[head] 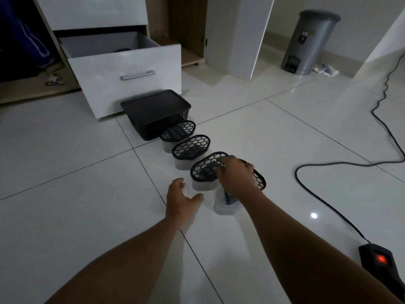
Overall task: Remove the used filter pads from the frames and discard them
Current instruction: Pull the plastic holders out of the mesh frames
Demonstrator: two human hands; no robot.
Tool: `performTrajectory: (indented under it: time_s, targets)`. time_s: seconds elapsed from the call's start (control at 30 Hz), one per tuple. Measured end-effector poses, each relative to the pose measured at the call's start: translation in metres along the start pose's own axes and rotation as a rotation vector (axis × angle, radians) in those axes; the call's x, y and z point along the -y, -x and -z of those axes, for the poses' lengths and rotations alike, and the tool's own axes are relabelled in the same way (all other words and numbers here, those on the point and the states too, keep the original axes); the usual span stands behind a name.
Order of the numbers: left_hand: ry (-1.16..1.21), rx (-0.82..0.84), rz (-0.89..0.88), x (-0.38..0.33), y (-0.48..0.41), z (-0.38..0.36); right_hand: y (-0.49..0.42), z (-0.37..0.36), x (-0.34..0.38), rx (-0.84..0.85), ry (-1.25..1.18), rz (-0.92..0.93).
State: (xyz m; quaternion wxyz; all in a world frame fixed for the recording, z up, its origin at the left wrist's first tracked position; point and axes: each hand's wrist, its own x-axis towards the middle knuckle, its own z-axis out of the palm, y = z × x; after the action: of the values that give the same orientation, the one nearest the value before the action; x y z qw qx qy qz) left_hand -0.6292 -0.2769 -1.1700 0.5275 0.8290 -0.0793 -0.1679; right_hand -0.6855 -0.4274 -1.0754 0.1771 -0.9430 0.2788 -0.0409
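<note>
Several black honeycomb filter frames stand in a row on the white tiled floor. The far frame [178, 131] leans by a black basket, a second frame [191, 147] comes after it, and a third frame [205, 168] is nearer me. The nearest frame [259, 178] is mostly hidden behind my right hand [235, 175], whose curled fingers reach onto the third frame's grid and its dark pad. Whether they pinch it I cannot tell. My left hand [180, 199] hovers over the floor just left of the frames, fingers relaxed, holding nothing.
A black lidded basket [153, 106] sits before an open white drawer [125, 69]. A grey pedal bin [306, 42] stands at the far right. A black cable [337, 165] loops across the floor to a power strip [381, 260] with a red light.
</note>
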Motion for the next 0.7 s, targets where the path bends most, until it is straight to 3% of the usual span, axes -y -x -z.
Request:
performTrajectory:
  time_s: [0.13, 0.23, 0.43, 0.7]
  targets:
    - [-0.047, 0.168, -0.08, -0.005, -0.023, 0.006, -0.006, -0.018, 0.017, 0.186, 0.086, 0.135]
    - [-0.067, 0.205, -0.12, -0.006, -0.03, 0.001, -0.012, -0.03, 0.011, 0.231, 0.146, 0.166]
    - [-0.279, 0.062, -0.171, -0.011, -0.022, -0.014, -0.018, -0.038, 0.016, 0.132, 0.352, 0.264]
    - [-0.309, 0.056, -0.161, -0.01, -0.017, -0.012, -0.021, -0.022, 0.008, 0.078, 0.585, 0.586]
